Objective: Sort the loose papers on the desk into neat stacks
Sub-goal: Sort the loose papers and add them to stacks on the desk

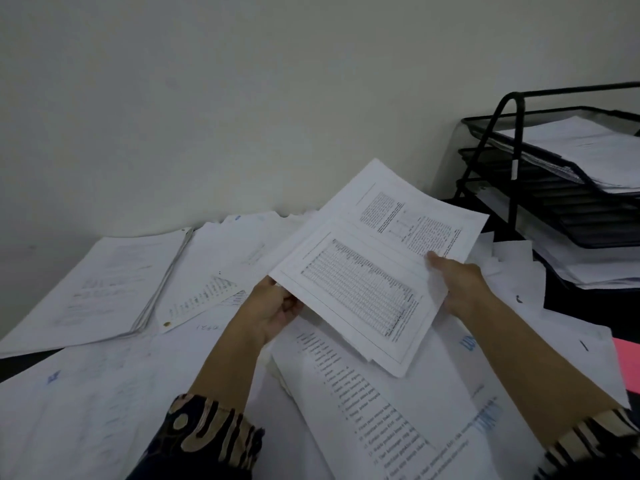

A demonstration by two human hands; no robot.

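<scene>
Both my hands hold a bundle of white printed sheets (367,271) lifted above the desk; its top page shows a dense table, and a page behind it shows text with a diagram. My left hand (273,310) grips the bundle's near left corner. My right hand (457,282) holds its right edge, thumb on top. Loose papers (388,410) cover the desk below, several overlapping at odd angles, one with blue lettering. A squared-up stack (100,285) lies at the left.
A black wire tiered tray (512,188) holding paper piles stands at the right against the wall. A pink sheet (628,358) peeks out at the right edge. A pale wall rises just behind the desk. A strip of dark desk (588,306) shows near the tray.
</scene>
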